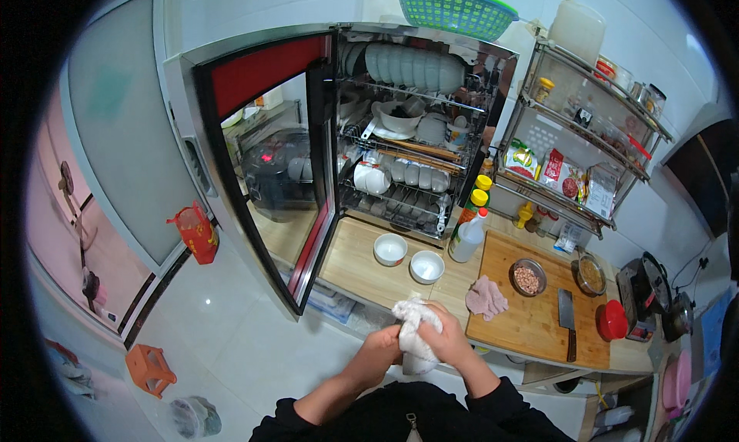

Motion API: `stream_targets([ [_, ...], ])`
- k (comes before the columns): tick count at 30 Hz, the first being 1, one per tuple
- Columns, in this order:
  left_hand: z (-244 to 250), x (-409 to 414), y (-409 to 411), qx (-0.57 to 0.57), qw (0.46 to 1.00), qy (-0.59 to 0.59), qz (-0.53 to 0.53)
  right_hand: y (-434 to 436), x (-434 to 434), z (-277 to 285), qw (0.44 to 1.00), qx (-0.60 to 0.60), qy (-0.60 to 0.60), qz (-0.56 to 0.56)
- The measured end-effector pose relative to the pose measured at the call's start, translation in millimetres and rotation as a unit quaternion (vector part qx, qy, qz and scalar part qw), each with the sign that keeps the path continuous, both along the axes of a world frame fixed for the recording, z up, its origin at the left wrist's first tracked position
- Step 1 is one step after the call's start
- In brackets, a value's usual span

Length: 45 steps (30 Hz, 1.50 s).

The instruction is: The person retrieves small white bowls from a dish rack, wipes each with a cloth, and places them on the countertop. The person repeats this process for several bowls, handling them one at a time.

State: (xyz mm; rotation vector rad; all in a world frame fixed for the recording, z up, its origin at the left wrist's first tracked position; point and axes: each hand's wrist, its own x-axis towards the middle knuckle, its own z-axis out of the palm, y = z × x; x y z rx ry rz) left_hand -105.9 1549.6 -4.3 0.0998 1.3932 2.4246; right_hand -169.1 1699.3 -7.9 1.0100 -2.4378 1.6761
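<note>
Close to my body, in front of the counter edge, my right hand (444,335) grips a white cloth (411,312) wrapped on a white bowl or cup (417,365). On its other side my left hand (381,349) holds the same piece, its fingers partly hidden behind it. Two white bowls stand on the counter beyond my hands, one at the left (390,249) and one nearer (427,267). A crumpled pink cloth (486,297) lies to the right, at the edge of the cutting board.
An open dish cabinet (398,136) holds plates, bowls and cups; its glass door (277,170) swings out at the left. The wooden cutting board (525,338) bears a cleaver (567,321), a bowl of peanuts (527,277) and a red bowl (612,321). Bottles (469,237) stand beside the cabinet.
</note>
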Motion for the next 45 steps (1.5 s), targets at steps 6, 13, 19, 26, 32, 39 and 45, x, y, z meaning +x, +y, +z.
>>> stream_targets([
  [6,6.5,-3.5,-15.0,-0.070,0.993,0.030,-0.092,8.9,-8.6,-25.4,0.770,-0.289,-0.569,0.026],
  [13,-8.0,-24.4,-2.5,0.009,0.996,-0.066,-0.053,7.7,-11.0,-41.5,0.629,-0.490,-0.602,0.044],
  [19,-15.1,-53.9,18.4,-0.029,0.999,0.044,0.009,14.6,-66.3,-47.8,0.636,-0.549,-0.542,0.015],
  [26,-43.4,-123.3,33.3,-0.088,0.993,0.024,0.077,25.4,-106.3,-54.0,0.670,-0.466,-0.576,-0.046],
  [32,-69.0,-159.5,53.4,-0.518,0.804,0.291,0.022,71.7,-138.0,-87.8,0.738,-0.294,-0.590,-0.145],
  [39,-133.6,-196.2,76.3,-0.618,0.693,0.338,-0.150,128.9,-139.8,-143.5,0.809,-0.235,-0.495,-0.214],
  [45,-159.9,-216.2,95.2,-0.595,0.657,0.437,-0.155,149.9,-139.5,-155.8,0.767,-0.255,-0.529,-0.257],
])
